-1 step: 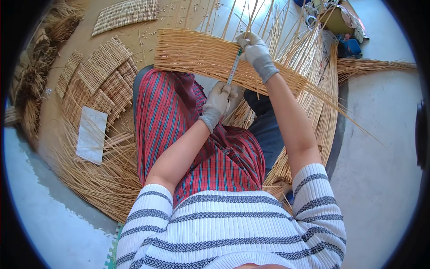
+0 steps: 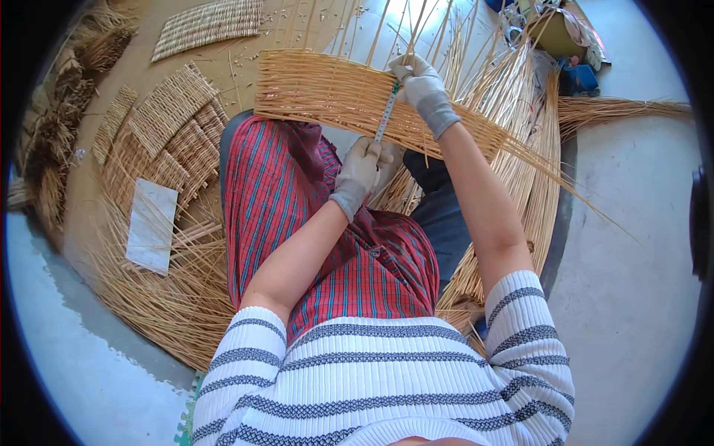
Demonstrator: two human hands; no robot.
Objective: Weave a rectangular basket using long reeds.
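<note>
One woven wicker panel (image 2: 312, 85) sits just beyond the red plaid cloth (image 2: 264, 189) over the person's lap, its far edge gripped by the gloved right hand (image 2: 422, 85). The left hand (image 2: 360, 172) holds the near end of a measuring tape (image 2: 384, 119) laid across the weave; woven mats (image 2: 172, 109) lie left.

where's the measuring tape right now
In the head view's upper half, slightly right of centre: the measuring tape crosses the woven panel, between the left hand below and right hand above.
</note>
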